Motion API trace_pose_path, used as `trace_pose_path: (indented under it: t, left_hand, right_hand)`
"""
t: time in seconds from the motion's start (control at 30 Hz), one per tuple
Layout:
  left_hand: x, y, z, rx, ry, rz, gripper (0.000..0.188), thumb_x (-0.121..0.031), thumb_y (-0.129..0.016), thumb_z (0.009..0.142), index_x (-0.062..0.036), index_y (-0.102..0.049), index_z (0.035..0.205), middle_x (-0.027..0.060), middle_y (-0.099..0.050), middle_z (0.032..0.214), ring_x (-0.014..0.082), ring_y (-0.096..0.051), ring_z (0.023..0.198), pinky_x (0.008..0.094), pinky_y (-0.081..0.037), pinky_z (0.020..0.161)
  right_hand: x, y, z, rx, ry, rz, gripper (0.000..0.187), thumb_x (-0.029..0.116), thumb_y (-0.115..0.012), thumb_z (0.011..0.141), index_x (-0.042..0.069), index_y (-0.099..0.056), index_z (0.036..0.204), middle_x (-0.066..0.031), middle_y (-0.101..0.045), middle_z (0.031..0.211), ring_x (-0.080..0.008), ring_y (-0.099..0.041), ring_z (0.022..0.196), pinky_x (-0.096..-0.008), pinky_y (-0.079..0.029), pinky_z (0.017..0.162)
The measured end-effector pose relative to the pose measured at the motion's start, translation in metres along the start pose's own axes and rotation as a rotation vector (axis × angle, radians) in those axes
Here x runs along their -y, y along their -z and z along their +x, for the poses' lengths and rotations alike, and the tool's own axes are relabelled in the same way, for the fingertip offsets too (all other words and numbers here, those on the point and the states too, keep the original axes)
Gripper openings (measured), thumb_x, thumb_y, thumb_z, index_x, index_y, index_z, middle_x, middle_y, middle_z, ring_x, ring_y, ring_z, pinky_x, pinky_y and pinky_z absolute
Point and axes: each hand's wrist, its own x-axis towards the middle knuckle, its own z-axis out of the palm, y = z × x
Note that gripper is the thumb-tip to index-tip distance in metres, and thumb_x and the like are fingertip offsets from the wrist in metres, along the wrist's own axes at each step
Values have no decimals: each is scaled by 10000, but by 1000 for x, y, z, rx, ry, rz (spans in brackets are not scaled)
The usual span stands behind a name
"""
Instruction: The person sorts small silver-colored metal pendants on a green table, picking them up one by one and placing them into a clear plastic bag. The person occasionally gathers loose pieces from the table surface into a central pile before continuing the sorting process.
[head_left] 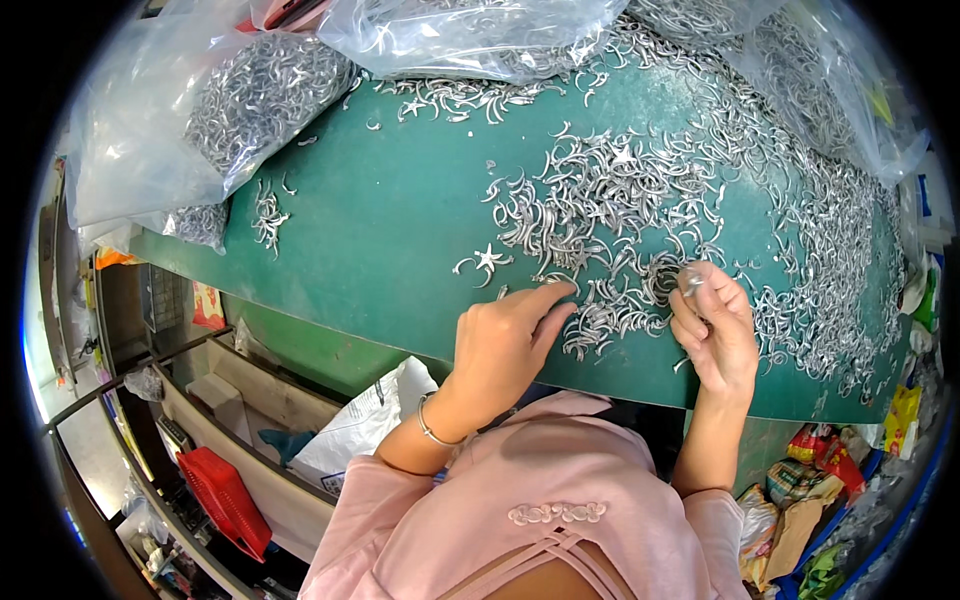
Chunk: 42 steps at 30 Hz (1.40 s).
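Pile of curved metal pieces (600, 185) sat right of centre on the green table (380, 225), just short of the near edge. Right hand (722, 335) had thumb and fingertips pinched on a small shiny piece (691, 284) over the pile's near right side. Left hand (503, 340) was at its near left, thumb and forefinger slightly apart, couldn't tell if they gripped anything. Most open room was left, past one small cluster (268, 216). Clear bags (140, 140) crowded the far edge.
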Motion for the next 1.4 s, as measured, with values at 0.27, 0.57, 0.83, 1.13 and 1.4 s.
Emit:
trace_pose_path:
  t: [0.27, 0.57, 0.83, 1.13, 1.4]
  left_hand:
    - [-3, -4, 1, 26, -6, 36, 177, -54, -710, 773, -48, -686, 949, 115, -600, 636, 190, -472, 441, 298, -379, 441]
    - [-5, -19, 20, 26, -79, 172, 190, -86, -673, 799, -82, -672, 989, 117, -628, 668, 254, -540, 485, 339, -412, 462]
    - [-6, -22, 28, 73, -53, 269, 139, -128, -684, 793, -98, -650, 924, 100, -624, 652, 290, -585, 537, 375, -430, 479]
    - [-3, -24, 28, 35, -103, 230, 103, -116, -692, 790, -68, -642, 866, 97, -606, 631, 264, -570, 512, 357, -415, 463]
    - [-6, -7, 24, -68, -28, 90, 127, -35, -715, 763, -45, -636, 861, 44, -410, 507, 155, -369, 415, 283, -319, 419]
  right_hand:
    - [-2, -1, -4, -83, 76, -216, 272, 145, -561, 931, 14, -537, 1168, -62, -569, 827, -49, -387, 521, -160, -304, 446]
    - [18, -4, -20, -12, 110, 150, 224, 163, -497, 968, -24, -550, 1079, -56, -499, 775, -56, -370, 508, -161, -256, 403]
    - [-11, -19, 11, -290, 425, -1098, 93, 76, -652, 848, 6, -609, 890, -8, -509, 648, -44, -377, 483, -215, -291, 429]
    - [-23, -30, 29, -364, 541, -1558, 146, 94, -729, 743, 60, -657, 865, -105, -619, 771, -257, -549, 532, -358, -411, 508]
    - [-5, -22, 16, -414, 385, -1103, 65, -18, -680, 767, -19, -646, 822, -6, -550, 680, -20, -327, 509, -213, -246, 438]
